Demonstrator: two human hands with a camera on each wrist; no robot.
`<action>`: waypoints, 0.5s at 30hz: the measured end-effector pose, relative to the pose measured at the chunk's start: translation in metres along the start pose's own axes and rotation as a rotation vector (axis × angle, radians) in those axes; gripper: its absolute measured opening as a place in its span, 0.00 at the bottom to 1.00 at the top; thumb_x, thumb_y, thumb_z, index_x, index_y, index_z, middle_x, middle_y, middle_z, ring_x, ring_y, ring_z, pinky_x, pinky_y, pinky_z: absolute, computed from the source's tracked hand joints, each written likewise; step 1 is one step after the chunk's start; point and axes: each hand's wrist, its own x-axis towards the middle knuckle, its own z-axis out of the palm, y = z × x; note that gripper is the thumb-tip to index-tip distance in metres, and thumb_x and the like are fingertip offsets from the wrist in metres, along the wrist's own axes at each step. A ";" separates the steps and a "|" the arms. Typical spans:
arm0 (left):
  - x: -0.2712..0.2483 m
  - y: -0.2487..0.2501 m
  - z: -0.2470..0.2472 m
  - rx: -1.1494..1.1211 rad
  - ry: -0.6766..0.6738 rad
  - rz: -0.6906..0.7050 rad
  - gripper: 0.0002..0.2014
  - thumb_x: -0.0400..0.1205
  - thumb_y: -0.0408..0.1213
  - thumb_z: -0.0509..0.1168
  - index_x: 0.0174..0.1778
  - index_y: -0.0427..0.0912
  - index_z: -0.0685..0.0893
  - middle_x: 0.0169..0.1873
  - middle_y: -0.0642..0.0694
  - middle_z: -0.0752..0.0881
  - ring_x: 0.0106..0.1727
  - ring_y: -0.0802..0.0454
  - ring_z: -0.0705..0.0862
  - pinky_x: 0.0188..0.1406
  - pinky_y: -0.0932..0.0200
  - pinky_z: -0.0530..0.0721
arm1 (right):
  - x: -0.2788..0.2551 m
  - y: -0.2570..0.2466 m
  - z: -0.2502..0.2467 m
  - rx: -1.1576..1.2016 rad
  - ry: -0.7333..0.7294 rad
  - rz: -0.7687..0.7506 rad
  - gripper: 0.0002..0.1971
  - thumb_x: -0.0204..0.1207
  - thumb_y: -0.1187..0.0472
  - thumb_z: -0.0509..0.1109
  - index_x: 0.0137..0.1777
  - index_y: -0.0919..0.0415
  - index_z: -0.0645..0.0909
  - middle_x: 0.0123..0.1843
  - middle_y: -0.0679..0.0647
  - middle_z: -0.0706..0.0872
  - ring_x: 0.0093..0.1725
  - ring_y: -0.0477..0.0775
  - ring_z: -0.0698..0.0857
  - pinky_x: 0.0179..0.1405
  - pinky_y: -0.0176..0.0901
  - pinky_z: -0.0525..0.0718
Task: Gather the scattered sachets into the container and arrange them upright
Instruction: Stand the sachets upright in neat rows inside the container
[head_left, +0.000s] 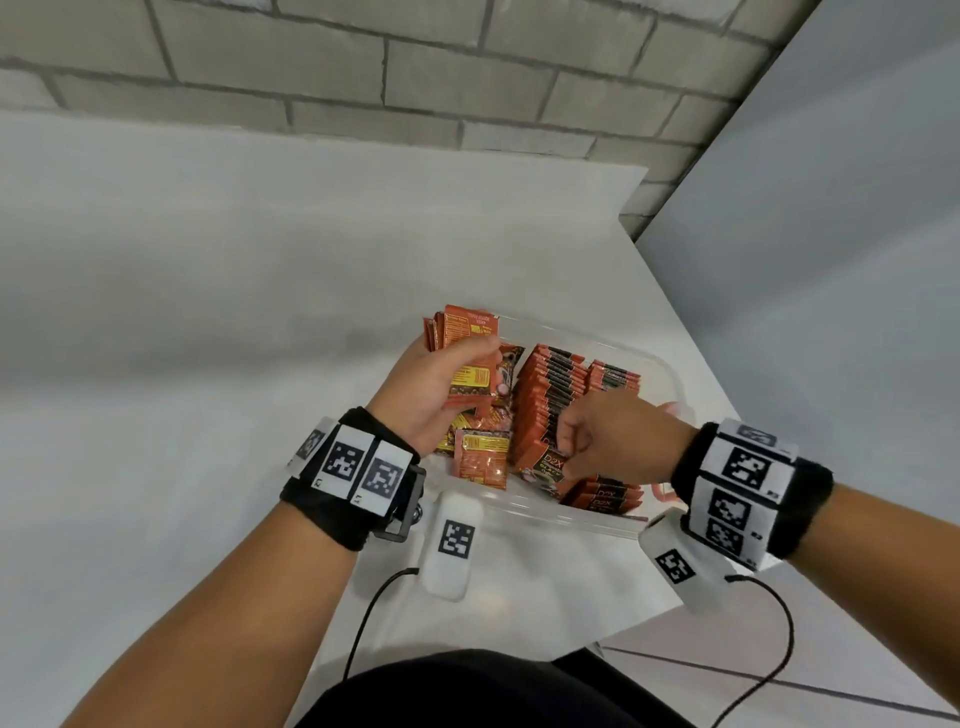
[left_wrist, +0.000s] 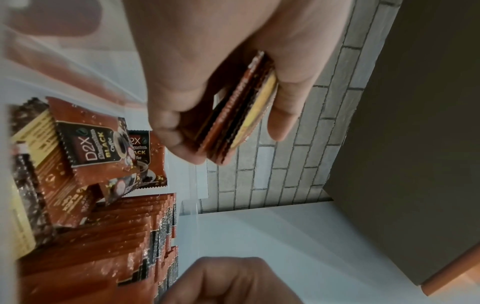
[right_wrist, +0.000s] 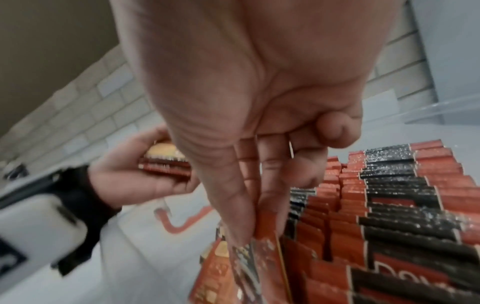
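Orange-brown sachets stand upright in rows (head_left: 550, 400) inside the clear container (head_left: 670, 374) on the white surface (head_left: 208, 312). The left hand (head_left: 426, 395) grips a stack of sachets (head_left: 467, 338) at 9 o'clock; the right hand's (head_left: 608, 436) fingers (right_wrist: 233, 205) pinch one front sachet (right_wrist: 262, 257) at 6 o'clock.

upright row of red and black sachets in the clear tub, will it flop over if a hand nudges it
Probably: the upright row of red and black foil sachets already leans, so a nudge could domino it. Each looks thin, light and bendy. The right hand pinches the front one, likely steadying it against the clear plastic container.
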 end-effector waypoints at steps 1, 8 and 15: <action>0.000 0.000 0.000 -0.007 0.000 -0.002 0.02 0.81 0.33 0.64 0.43 0.40 0.81 0.33 0.45 0.84 0.33 0.50 0.84 0.39 0.52 0.79 | 0.003 -0.001 0.003 -0.071 -0.008 0.004 0.08 0.69 0.61 0.77 0.37 0.51 0.80 0.33 0.41 0.82 0.34 0.41 0.79 0.33 0.34 0.74; 0.000 0.000 -0.004 -0.020 -0.003 -0.015 0.03 0.81 0.34 0.65 0.44 0.40 0.82 0.35 0.43 0.84 0.36 0.47 0.84 0.41 0.51 0.80 | 0.007 -0.014 0.010 -0.397 -0.026 0.052 0.04 0.74 0.56 0.70 0.42 0.55 0.82 0.42 0.49 0.87 0.43 0.52 0.83 0.46 0.43 0.71; 0.001 -0.002 -0.004 -0.028 0.010 -0.023 0.02 0.80 0.34 0.66 0.46 0.41 0.82 0.37 0.43 0.85 0.38 0.46 0.85 0.47 0.47 0.80 | 0.011 -0.019 0.012 -0.561 -0.046 0.082 0.21 0.75 0.52 0.70 0.26 0.56 0.67 0.25 0.48 0.72 0.26 0.49 0.70 0.47 0.45 0.67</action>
